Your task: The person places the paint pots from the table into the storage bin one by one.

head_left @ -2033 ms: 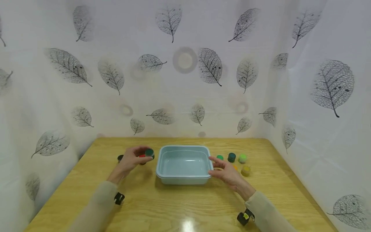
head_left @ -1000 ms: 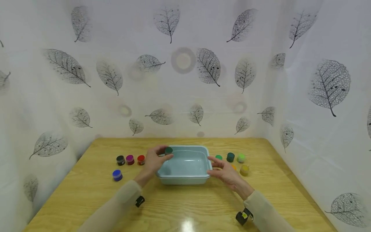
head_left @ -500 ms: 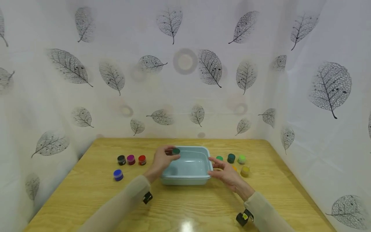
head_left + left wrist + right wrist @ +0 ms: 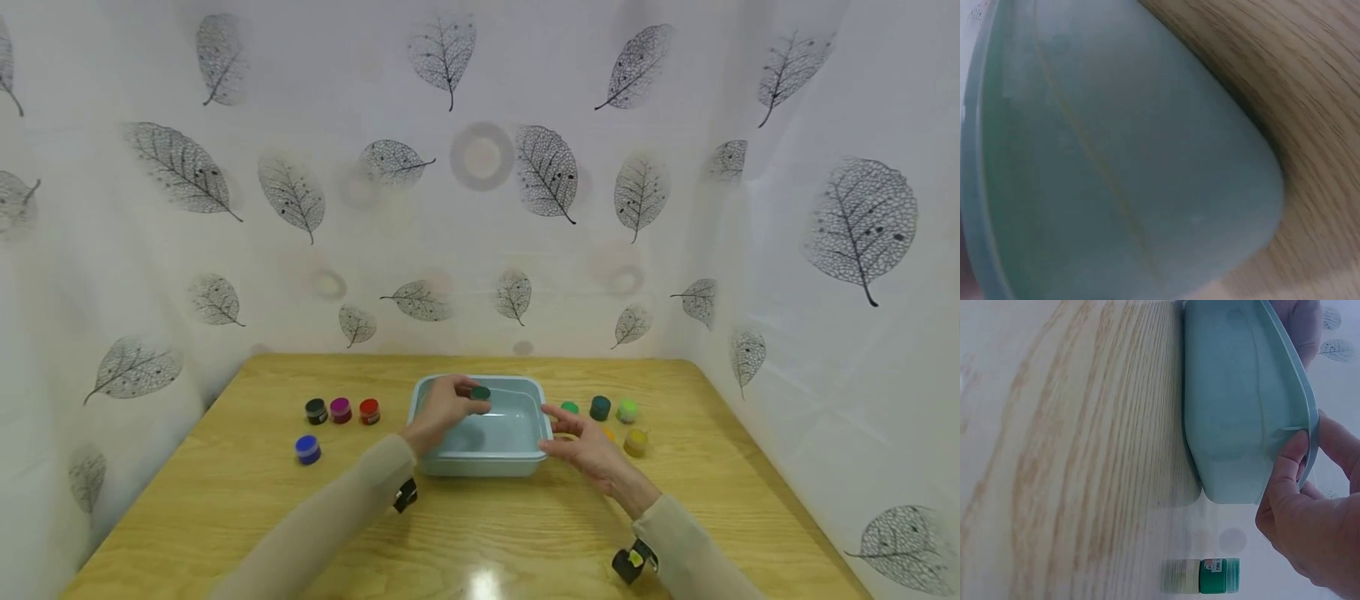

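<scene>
A small jar with a dark green lid (image 4: 481, 393), like a paint pot, is pinched between the thumb and fingers of my left hand (image 4: 444, 410). That hand reaches over the left side of a pale blue plastic basin (image 4: 483, 467), with the jar above the basin's inside. At the opposite end, my right hand (image 4: 592, 457) grips the basin's right rim. The right wrist view shows the thumb (image 4: 1291, 456) on the outer wall below the lip, with fingers over the edge. Only the basin's outer wall (image 4: 1166, 144) fills the left wrist view; the held jar is hidden there.
Left of the basin stand black (image 4: 317, 411), magenta (image 4: 341, 410), red (image 4: 369, 411) and blue (image 4: 307, 450) jars. Right of it are dark teal (image 4: 600, 407), light green (image 4: 627, 410) and yellow (image 4: 636, 442) jars, plus green and orange ones partly behind my right hand. Leaf-patterned curtains surround the wooden table (image 4: 480, 533).
My left hand has carried the dark green jar rightward from beside the red jar, across the basin's left rim, to over its middle. My right hand has stayed at the right rim.
</scene>
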Demonstrator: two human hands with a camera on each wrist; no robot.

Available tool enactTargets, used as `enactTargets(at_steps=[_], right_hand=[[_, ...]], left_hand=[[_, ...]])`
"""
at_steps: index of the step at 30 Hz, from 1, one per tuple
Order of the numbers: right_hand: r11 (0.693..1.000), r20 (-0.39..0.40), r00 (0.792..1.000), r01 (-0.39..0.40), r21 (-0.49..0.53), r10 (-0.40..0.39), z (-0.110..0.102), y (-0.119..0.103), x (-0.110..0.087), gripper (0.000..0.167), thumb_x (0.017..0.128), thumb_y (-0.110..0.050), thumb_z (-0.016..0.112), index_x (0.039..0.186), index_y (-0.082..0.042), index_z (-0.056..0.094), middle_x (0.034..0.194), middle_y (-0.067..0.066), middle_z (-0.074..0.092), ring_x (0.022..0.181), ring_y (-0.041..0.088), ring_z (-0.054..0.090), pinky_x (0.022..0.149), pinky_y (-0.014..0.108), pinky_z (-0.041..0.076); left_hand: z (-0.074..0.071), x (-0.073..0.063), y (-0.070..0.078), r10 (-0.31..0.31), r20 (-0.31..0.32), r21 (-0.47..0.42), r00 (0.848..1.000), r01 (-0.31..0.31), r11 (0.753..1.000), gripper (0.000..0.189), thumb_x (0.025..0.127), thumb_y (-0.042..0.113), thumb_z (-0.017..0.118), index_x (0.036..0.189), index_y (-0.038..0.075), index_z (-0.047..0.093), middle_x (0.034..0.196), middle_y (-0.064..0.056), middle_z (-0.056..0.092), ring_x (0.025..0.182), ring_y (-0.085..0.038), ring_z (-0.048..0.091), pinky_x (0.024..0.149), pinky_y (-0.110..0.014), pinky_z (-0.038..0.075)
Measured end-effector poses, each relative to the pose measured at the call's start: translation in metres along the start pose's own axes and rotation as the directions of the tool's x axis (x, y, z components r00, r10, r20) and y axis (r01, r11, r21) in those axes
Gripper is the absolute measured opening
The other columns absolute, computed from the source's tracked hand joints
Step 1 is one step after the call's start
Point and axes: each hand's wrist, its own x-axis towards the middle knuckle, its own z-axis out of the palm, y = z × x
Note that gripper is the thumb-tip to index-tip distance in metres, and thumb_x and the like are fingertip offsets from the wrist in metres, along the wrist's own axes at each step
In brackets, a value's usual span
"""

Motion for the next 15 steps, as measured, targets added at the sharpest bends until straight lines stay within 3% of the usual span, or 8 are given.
enactTargets(at_steps=[5, 15], right_hand=[[1.0, 0.001, 1.0, -0.004, 0.005, 0.004, -0.001, 0.001, 0.001, 0.074, 0.088, -0.013, 0.073, 0.151, -0.01, 0.036, 0.127, 0.02, 0.049, 0.106, 0.017, 0.06, 0.092, 0.032, 0.055], [1.0, 0.019, 1.0, -0.004, 0.006, 0.004, -0.002, 0.0, 0.0, 0.075, 0.088, -0.015, 0.073, 0.152, -0.009, 0.034, 0.132, 0.025, 0.045, 0.106, 0.017, 0.058, 0.096, 0.038, 0.053]], left_hand=[[0.013, 0.005, 0.004, -0.003, 0.079, -0.08, 0.997, 0.01, 0.997, 0.041, 0.076, 0.0, 0.081, 0.113, -0.003, 0.065, 0.103, -0.015, 0.064, 0.084, -0.021, 0.066, 0.072, -0.031, 0.06], [0.036, 0.016, 0.0, 0.003, 0.182, -0.076, 0.983, 0.011, 0.997, 0.042, 0.075, -0.005, 0.079, 0.114, -0.002, 0.065, 0.106, -0.018, 0.065, 0.087, -0.024, 0.066, 0.083, -0.038, 0.06]])
